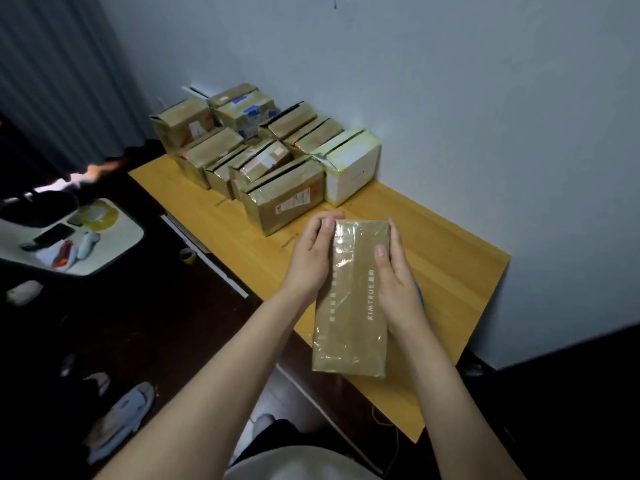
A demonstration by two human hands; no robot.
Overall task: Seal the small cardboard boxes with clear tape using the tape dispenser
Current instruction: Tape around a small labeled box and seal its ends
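Observation:
A long, flat brown cardboard box [351,299] with shiny clear tape over its top and the print KIMTRUE is held above the wooden table [446,268]. My left hand [311,254] grips its far left edge, thumb pressed on the top near the corner. My right hand [398,275] holds the right side, thumb lying on the top face. A bit of blue [419,294], which I cannot identify, shows under my right hand. No tape dispenser is in plain sight.
Several taped cardboard boxes [284,199] and a white box [349,168] are stacked at the table's far end against the wall. A small tape roll [187,255] lies on the dark floor. A white side table [104,237] with small items stands at left. Slippers [121,417] lie on the floor.

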